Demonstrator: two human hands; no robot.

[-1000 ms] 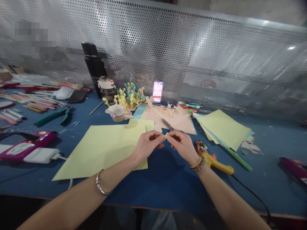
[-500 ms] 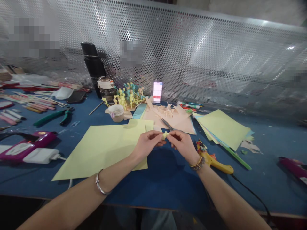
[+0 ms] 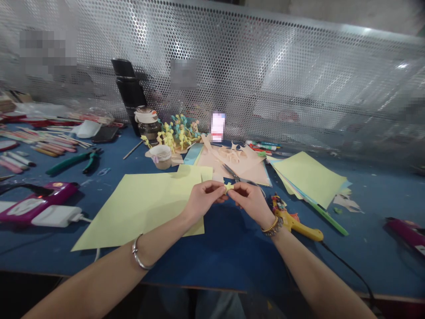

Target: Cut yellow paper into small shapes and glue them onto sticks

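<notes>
Head view: a small yellow paper piece (image 3: 229, 187) is pinched between thumb and fingers of both hands, the left hand (image 3: 206, 195) at its 9 o'clock and the right hand (image 3: 251, 200) at its 3 o'clock. It shows more of its pointed outline than a second ago, suggesting it is being turned or bent, while a large yellow sheet (image 3: 146, 206) lies towards 8 o'clock and a yellow corded tool (image 3: 303, 230) towards 4.

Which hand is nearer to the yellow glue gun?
Right. The right hand is just left of the yellow glue gun; the left hand is farther left, beyond the right hand.
</notes>
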